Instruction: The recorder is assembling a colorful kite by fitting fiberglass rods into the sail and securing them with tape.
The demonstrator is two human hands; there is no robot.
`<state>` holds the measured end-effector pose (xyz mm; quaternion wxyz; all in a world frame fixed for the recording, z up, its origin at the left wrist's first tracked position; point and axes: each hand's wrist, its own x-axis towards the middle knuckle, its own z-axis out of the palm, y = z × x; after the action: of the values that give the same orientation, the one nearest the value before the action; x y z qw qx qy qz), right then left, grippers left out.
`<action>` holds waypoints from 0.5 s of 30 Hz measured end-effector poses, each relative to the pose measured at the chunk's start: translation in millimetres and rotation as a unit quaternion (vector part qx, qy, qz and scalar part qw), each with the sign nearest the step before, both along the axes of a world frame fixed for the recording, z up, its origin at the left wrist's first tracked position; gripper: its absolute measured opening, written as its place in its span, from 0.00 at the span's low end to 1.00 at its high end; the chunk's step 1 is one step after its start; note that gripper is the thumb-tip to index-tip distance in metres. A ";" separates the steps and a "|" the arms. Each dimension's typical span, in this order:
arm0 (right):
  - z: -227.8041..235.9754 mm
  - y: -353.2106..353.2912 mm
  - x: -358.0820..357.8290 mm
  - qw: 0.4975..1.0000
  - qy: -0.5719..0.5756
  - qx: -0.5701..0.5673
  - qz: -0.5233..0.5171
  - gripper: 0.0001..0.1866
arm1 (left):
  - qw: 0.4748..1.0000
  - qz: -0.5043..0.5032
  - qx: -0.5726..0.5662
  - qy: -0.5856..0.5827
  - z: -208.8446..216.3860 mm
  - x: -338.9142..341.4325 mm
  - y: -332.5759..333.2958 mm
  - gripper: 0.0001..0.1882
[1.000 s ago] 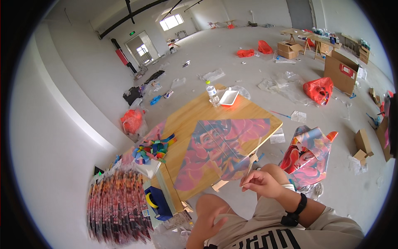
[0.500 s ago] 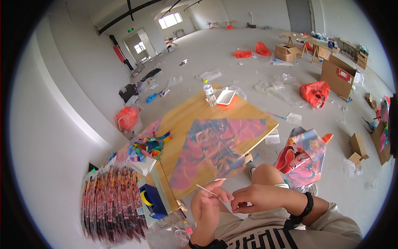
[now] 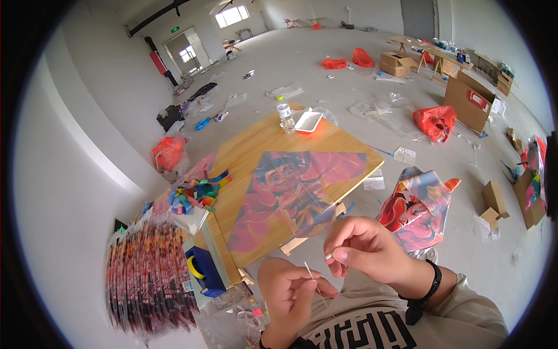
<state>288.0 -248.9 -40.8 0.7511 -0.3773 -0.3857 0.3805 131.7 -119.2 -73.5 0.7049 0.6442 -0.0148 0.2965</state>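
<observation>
Over my lap, my left hand (image 3: 289,294) pinches a thin white stick (image 3: 308,269) between thumb and forefinger. Its lower end slants down past the fingers. My right hand (image 3: 372,250), a little higher and to the right, pinches a small whitish piece (image 3: 329,256) whose kind is too small to make out. The two hands are apart. Beyond them, a translucent kite-like printed sheet (image 3: 285,195) with a pink and red cartoon figure lies flat on the wooden table (image 3: 241,160). A similar printed piece (image 3: 419,212) stands beyond my right hand.
A water bottle (image 3: 285,118) and a white tray (image 3: 308,121) stand at the table's far end. Colourful ribbons (image 3: 200,192), a pile of bagged prints (image 3: 151,276) and a blue tape dispenser (image 3: 203,272) are at left. Cardboard boxes (image 3: 468,103) and red bags (image 3: 435,123) lie on the floor.
My hands have moved apart; the right has risen, now showing a small whitish piece at its fingertips. The stick in my left hand stands more upright. The whole view has shifted slightly.
</observation>
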 end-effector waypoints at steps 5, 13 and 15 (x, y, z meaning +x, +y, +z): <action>1.2 3.6 -3.2 1.000 0.027 0.012 -0.007 0.03 | 0.998 -0.038 0.051 0.009 5.8 -2.5 -0.2 0.07; 5.2 5.4 -5.4 0.999 -0.005 0.034 -0.019 0.00 | 0.998 -0.054 0.020 -0.022 5.0 -2.9 -6.9 0.09; 8.0 2.3 -8.5 0.998 -0.019 0.035 -0.042 0.03 | 0.998 -0.052 0.017 -0.035 3.3 -7.5 -8.5 0.10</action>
<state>279.5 -246.6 -32.8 0.7716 -0.3742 -0.3967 0.3274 124.2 -127.7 -70.2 0.7071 0.6438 -0.0782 0.2819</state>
